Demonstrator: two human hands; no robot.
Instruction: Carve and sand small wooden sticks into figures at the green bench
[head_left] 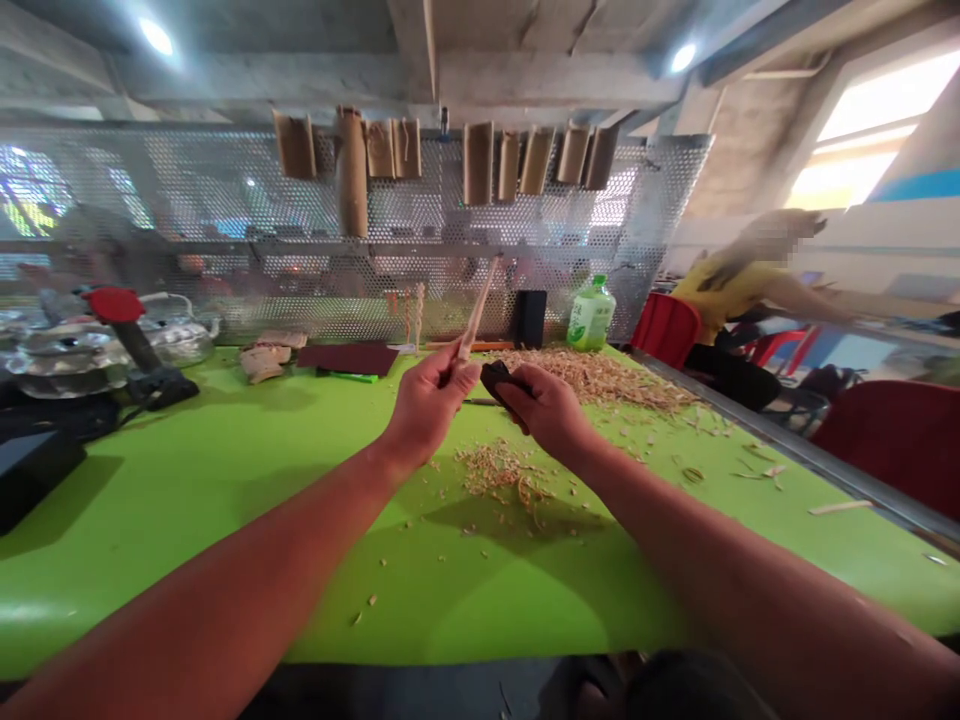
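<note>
My left hand [431, 400] is closed around a slim pale wooden stick [482, 300], which slants up and away to the right. Close beside it, my right hand [547, 410] grips a short black tool [496, 378]; its working end is too blurred to make out, so I cannot tell its exact kind. Both hands are raised over the green tabletop [300, 580]. Beneath them lies a small heap of wood chips [502, 468]. A thin dark strip [484, 402] shows behind the hands.
A larger pile of shavings [615, 380] spreads behind my right hand, near a green bottle [591, 315] and a black block [531, 318]. Metal kettles [67, 355] and a red-topped stand [124, 320] are at left. A person [735, 270] sits at right beyond red chairs [892, 440].
</note>
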